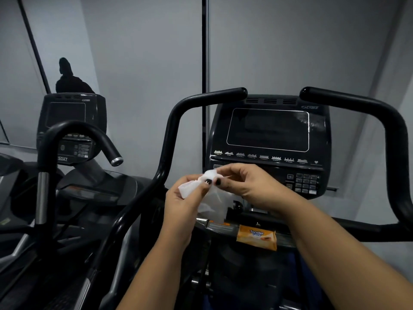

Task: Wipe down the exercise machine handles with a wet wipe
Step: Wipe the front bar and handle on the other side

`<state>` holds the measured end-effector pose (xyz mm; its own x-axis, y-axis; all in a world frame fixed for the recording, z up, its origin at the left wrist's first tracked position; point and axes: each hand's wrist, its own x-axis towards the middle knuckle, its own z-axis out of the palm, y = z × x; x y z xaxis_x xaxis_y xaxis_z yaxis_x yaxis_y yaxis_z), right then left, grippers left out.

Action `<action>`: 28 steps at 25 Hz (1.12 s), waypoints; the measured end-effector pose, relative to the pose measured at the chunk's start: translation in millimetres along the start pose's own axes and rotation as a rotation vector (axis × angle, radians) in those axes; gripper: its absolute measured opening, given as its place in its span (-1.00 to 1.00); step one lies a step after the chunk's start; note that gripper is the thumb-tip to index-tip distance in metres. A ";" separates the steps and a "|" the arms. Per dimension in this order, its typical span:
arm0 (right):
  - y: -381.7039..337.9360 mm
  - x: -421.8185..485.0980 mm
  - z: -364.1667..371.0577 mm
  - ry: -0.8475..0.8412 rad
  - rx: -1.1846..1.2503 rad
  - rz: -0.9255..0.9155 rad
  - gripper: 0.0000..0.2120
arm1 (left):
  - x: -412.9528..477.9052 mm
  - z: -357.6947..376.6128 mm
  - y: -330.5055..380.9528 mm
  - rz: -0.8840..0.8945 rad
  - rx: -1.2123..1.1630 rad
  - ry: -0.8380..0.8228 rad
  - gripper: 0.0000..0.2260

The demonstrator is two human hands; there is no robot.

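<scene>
Both grips are up together, mid-frame, in front of the console [268, 130].

- Left grip [185, 198]: thumb and fingers are closed on the wipe [214, 202], pinching its bunched upper-left part.
- Right grip [243, 184]: thumb and forefinger pinch the top of the same wipe, just beside the left thumb. The two thumbs are near touching.
- Wipe: white, crumpled and partly opened. It hangs down between and below the two grips and is clear of both handles.
- Left handle [212, 96]: a black bar that rises just left of the left grip, then bends over above both grips.
- Right handle [396, 142]: well right of the right grip. It arches up and ends above the console.
- Keypad [306, 182]: just right of the right grip.
- Pack [257, 237]: orange, lying on the ledge [219, 228] below the right grip.
- Second machine [67, 113]: well left of the left grip, with its own curved bar [47, 153].
</scene>
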<state>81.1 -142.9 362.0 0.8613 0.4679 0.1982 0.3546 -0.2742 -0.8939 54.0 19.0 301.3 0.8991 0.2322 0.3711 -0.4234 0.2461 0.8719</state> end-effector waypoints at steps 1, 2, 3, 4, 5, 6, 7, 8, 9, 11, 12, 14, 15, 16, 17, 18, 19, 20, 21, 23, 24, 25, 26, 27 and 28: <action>-0.8 -0.4 0.9 0.045 -0.009 -0.021 -0.74 | 1.2 -1.3 2.2 0.023 0.012 -0.021 -0.92; -1.6 -0.6 0.1 0.112 0.003 -0.047 -0.85 | 2.3 -2.4 4.1 0.036 0.010 -0.034 -0.90; -3.0 -1.2 -1.6 0.168 0.033 -0.061 -0.94 | 4.1 -4.5 4.4 0.042 -0.001 -0.040 -0.88; -3.6 -1.2 -3.8 0.207 0.072 -0.068 -0.95 | 4.7 -6.6 5.4 0.034 -0.012 -0.040 -0.88; -4.4 -2.2 -6.4 0.230 0.110 -0.065 -0.92 | 5.3 -8.8 5.2 0.022 -0.020 -0.043 -0.88; -4.6 -2.7 -9.1 0.243 0.133 -0.062 -0.90 | 5.3 -10.6 5.3 0.005 -0.022 -0.045 -0.90; -6.2 -4.4 -10.7 0.253 0.133 -0.059 -0.88 | 5.2 -12.0 5.0 -0.010 -0.019 -0.057 -0.89; -7.1 -5.3 -11.5 0.259 0.114 -0.064 -0.87 | 4.5 -13.1 5.3 -0.028 -0.009 -0.082 -0.87; -7.8 -5.8 -11.5 0.264 0.090 -0.072 -0.86 | 3.9 -13.8 4.7 -0.049 -0.001 -0.124 -0.87; -9.8 -5.3 -10.1 0.291 0.062 -0.089 -0.86 | -0.1 -11.9 6.2 -0.109 0.007 -0.229 -0.76; -11.4 -4.9 -9.3 0.315 0.055 -0.104 -0.86 | -1.8 -10.3 7.0 -0.137 0.014 -0.277 -0.69; -14.4 -3.9 -9.1 0.374 0.037 -0.132 -0.88 | -4.1 -7.7 8.8 -0.138 0.022 -0.322 -0.70; -15.7 -3.5 -9.8 0.406 0.019 -0.139 -0.87 | -4.5 -7.0 9.7 -0.125 0.024 -0.325 -0.73; -15.6 -2.4 -11.6 0.434 -0.002 -0.138 -0.87 | -5.0 -6.4 11.3 -0.118 0.028 -0.328 -0.73; -14.8 -1.3 -14.3 0.454 -0.015 -0.122 -0.87 | -5.3 -6.6 12.9 -0.114 0.030 -0.339 -0.68; -13.6 0.1 -17.4 0.466 -0.009 -0.095 -0.87 | -5.4 -7.3 13.8 -0.114 0.027 -0.362 -0.56; -12.3 1.6 -20.3 0.472 0.012 -0.058 -0.88 | -5.5 -8.8 14.0 -0.114 0.026 -0.401 -0.43; -9.7 4.1 -22.9 0.486 0.024 -0.026 -0.89 | -5.7 -9.6 14.9 -0.109 0.033 -0.446 -0.34; -7.3 6.8 -25.3 0.506 0.017 -0.002 -0.91 | -6.1 -9.8 15.9 -0.097 0.037 -0.496 -0.33; -2.4 13.8 -27.5 0.525 0.011 0.022 -0.95 | -5.1 -9.7 16.8 -0.101 0.047 -0.597 -0.48; -0.5 17.7 -28.0 0.511 0.041 0.033 -0.96 | -4.3 -8.8 18.1 -0.117 0.058 -0.629 -0.56; 1.4 22.0 -28.2 0.478 0.091 0.057 -0.97 | -3.6 -8.5 18.8 -0.142 0.052 -0.639 -0.60; 4.4 26.3 -29.5 0.432 0.147 0.095 -0.97 | -2.3 -8.9 17.9 -0.172 0.025 -0.633 -0.59; 8.0 30.3 -32.2 0.375 0.200 0.147 -0.94 | -0.3 -9.3 17.2 -0.198 -0.009 -0.616 -0.57; 12.9 35.3 -36.8 0.319 0.252 0.201 -0.91 | 2.5 -8.9 17.2 -0.216 -0.040 -0.583 -0.55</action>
<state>129.5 -160.8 372.2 0.9870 0.1334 0.0896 0.1035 -0.1013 -0.9895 47.9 32.2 314.4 0.8731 -0.3756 0.3109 -0.2191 0.2674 0.9384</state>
